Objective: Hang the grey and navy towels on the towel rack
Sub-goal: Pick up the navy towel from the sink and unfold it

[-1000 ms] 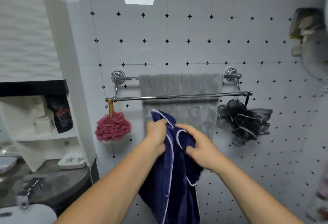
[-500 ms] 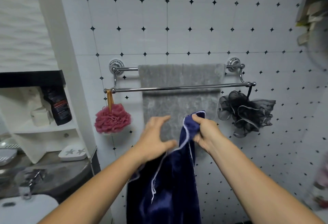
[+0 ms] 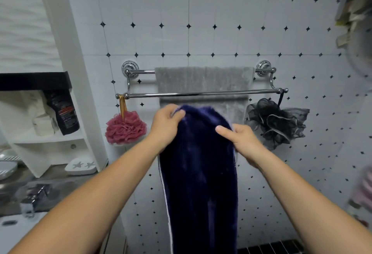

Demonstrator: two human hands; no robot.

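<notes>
Below the towel rack [image 3: 201, 93], two hands hold up the navy towel [image 3: 199, 173].
Left hand [image 3: 165, 127] and right hand [image 3: 242, 140] each grip a top corner, fingers curled tight.

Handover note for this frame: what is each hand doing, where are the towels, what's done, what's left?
Left hand: grips the top left of the navy towel.
Right hand: grips its top right edge.
Grey towel: draped over the rear bar of the towel rack. Done.
Navy towel: held just below the front bar, not on it.
Left: probably drape it over the front bar and release.
</notes>
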